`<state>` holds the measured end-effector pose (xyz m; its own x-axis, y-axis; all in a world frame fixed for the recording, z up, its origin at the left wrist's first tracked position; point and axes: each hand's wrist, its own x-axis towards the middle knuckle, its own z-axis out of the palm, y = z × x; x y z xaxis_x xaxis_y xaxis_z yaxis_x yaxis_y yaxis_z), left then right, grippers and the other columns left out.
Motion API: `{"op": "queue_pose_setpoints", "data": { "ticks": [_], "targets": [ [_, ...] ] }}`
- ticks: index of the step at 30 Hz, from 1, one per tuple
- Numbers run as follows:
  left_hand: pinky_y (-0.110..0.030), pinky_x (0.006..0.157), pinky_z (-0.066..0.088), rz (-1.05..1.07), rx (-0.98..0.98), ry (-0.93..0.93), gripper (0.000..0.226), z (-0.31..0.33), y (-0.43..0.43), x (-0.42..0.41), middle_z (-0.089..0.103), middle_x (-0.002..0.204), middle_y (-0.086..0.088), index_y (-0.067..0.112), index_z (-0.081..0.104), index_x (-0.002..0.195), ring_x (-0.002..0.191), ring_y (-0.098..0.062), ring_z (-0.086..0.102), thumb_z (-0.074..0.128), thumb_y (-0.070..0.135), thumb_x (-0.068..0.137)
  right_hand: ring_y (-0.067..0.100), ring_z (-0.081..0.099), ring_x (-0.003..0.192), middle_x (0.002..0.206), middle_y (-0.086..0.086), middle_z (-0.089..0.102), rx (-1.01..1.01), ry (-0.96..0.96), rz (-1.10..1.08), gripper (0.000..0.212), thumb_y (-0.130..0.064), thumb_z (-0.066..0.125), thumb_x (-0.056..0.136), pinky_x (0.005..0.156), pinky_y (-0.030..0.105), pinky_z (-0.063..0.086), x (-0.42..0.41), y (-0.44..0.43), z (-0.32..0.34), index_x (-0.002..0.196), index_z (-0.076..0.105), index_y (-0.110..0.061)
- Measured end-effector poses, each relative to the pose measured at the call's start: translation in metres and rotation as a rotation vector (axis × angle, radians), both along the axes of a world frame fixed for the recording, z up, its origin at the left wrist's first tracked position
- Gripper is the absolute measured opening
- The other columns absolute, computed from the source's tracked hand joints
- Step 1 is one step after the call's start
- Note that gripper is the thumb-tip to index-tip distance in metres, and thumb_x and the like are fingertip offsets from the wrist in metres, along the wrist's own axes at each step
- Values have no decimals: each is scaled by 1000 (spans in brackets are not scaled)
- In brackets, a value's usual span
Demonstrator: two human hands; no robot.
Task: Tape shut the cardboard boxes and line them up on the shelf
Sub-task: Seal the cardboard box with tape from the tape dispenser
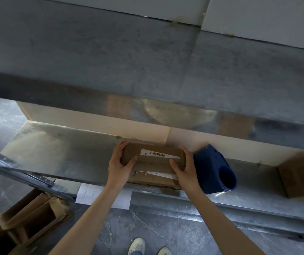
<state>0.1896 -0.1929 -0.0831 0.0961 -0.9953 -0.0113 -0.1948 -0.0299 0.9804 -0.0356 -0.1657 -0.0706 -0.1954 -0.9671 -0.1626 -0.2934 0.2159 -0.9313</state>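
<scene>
My left hand and right hand clasp the brown barcoded cardboard box by its ends — squaring it on the grey metal shelf beside the blue plastic tape dispenser.

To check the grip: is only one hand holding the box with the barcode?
No, the left hand grips the left end of the box and the right hand grips its right end.

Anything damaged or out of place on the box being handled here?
Yes. The cardboard box held between the left hand and right hand has a torn white strip across its top seam, ragged rather than a clean tape line.
</scene>
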Motion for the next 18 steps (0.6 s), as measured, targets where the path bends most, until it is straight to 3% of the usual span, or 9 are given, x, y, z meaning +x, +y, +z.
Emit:
{"op": "queue_pose_setpoints", "data": {
  "ticks": [5,9,12,16,18],
  "targets": [
    [-33,108,45,-18,1,90,52,2,1,0,52,137,8,22,53,134,125,-3,50,69,3,89,4,43,129,139,-14,44,3,-57,-32,49,-31,59,96,111,35,39,-1,2,0,140,39,-34],
    [-24,106,44,-22,-7,130,45,3,2,1,53,139,3,16,54,134,124,0,50,64,3,92,8,45,129,139,-10,46,3,-99,-57,40,-22,52,100,110,35,40,0,1,2,137,43,-33],
    [-21,104,44,-21,-1,164,44,3,2,1,54,137,4,17,54,133,123,0,51,63,2,93,7,46,127,139,-10,48,12,-160,-83,36,-25,49,102,104,25,42,0,2,3,137,44,-32],
    [-33,107,44,-26,11,237,41,3,2,3,55,137,0,11,53,135,125,-10,53,54,-3,96,18,47,129,140,1,49,10,-198,-107,36,-16,43,104,111,43,38,0,2,6,139,45,-23],
    [-33,108,44,-32,15,252,41,3,1,3,55,137,0,10,52,135,125,-11,52,52,-4,96,19,47,128,140,3,49,13,-202,-121,37,-15,43,104,112,44,37,0,1,6,139,45,-23]
  ]
}}
